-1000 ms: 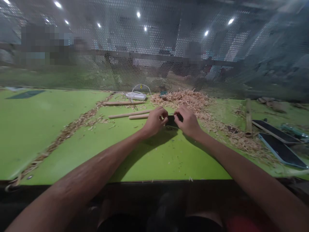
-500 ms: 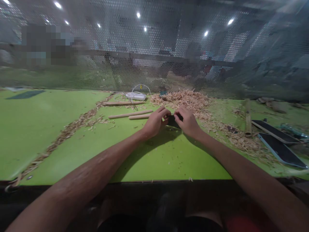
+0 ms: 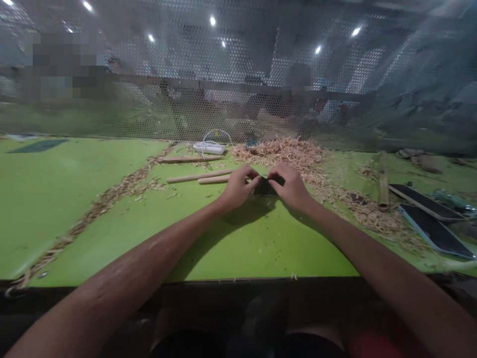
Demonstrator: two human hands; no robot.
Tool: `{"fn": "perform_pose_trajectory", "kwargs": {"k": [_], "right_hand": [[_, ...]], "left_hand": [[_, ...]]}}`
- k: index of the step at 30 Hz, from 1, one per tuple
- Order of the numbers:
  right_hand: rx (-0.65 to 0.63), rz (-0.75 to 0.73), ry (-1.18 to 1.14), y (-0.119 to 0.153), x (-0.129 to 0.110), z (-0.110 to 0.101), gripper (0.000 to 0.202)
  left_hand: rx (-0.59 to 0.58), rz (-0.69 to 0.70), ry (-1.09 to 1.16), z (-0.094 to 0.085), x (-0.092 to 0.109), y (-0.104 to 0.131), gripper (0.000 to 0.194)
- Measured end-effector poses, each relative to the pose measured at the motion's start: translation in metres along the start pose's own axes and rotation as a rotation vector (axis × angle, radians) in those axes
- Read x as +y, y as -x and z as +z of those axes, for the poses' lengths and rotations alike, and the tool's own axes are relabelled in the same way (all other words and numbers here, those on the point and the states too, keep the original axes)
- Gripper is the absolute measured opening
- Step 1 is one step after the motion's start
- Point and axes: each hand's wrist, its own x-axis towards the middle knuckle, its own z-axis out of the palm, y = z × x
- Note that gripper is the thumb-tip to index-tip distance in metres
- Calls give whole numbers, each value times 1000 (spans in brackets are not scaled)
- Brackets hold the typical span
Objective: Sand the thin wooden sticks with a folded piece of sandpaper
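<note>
A small black piece of sandpaper (image 3: pixel 264 187), as it looks, is held just above the green table top. My left hand (image 3: pixel 240 187) pinches its left edge between thumb and fingers. On the other side, my right hand (image 3: pixel 289 185) grips the upper right part with bent fingertips. The fingers hide some of the sheet. Two slim wooden sticks (image 3: pixel 197 176) lie beside and behind my left hand, and the near one (image 3: pixel 212 180) runs up to its knuckles.
Wood shavings are heaped (image 3: pixel 290 151) behind my hands and trail right. Two phones (image 3: pixel 436 231) and a bamboo piece (image 3: pixel 383 181) lie right. A white power strip (image 3: pixel 208 148) and a flat wooden strip (image 3: pixel 190 159) lie at the back, before a mesh screen (image 3: pixel 223 109).
The black sheet has turned slightly between my hands. My left fingers have shifted on its edge, with the thumb now straighter. Both hands stay in nearly the same place.
</note>
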Motion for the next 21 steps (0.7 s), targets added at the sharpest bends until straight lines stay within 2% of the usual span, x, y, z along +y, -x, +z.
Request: {"fn": "perform_pose_trajectory", "kwargs": {"k": [6,8,10,13,16,21], "right_hand": [[-3,-2,-18,1,-4,1,15],[-8,6,-31,1,-5,2,14],[-11,12,-48,0,-5,2,12],[-17,43,-69,0,-6,2,9],[-36,92,-86,0,-9,1,10],[-44,120,-103,0,-12,-1,10]], "left_hand": [[-34,-166,154,2,0,-4,18],[-29,-177,190,2,1,-4,13],[-15,-132,204,1,2,-3,3],[-29,7,127,-2,5,-1,16],[-61,120,20,-4,7,1,12],[-38,156,-46,-1,2,1,14]]}}
